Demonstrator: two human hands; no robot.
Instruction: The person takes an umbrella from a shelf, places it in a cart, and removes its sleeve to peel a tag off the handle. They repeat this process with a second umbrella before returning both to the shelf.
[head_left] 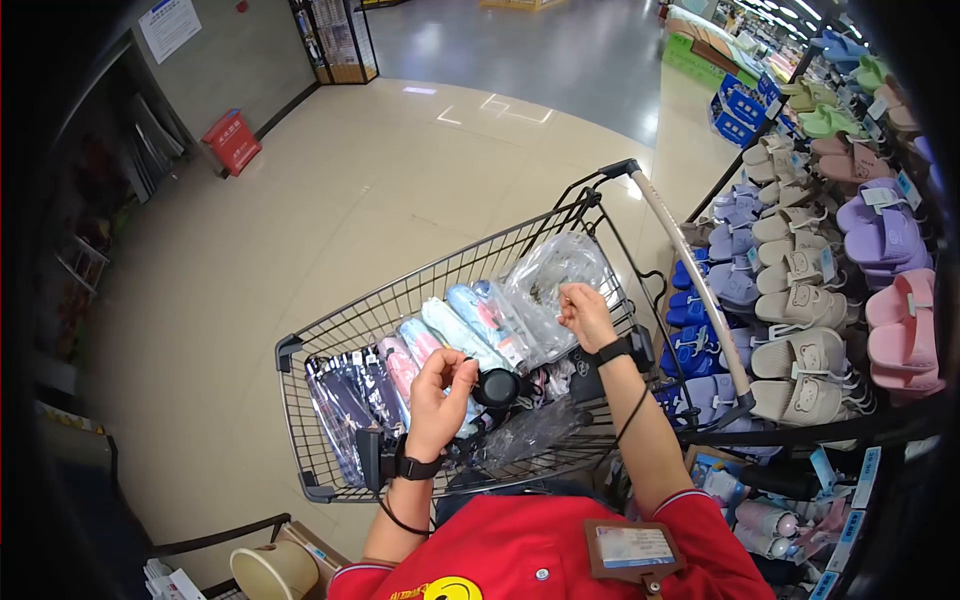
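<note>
My left hand (438, 402) is over the shopping cart (400, 262), thumb and fingers pinched around a small dark bit. Right beside those fingertips is a black round-ended object (496, 388), seen end-on. My right hand (588, 318) has its fingers curled together over a clear plastic bag (560, 262) at the cart's handle end; whatever they pinch is hidden. Between the hands lie wrapped, rolled items that look like folded umbrellas, among them a pale mint one (455, 328) and a pink one (398, 368). Several dark wrapped ones (338, 408) fill the far left end.
Racks of slippers (800, 275) stand close on the right, beside the cart handle (690, 265). A red box (232, 142) sits by the left wall. Near my left elbow is a cream bucket (272, 572). Tiled floor (330, 215) lies beyond the cart.
</note>
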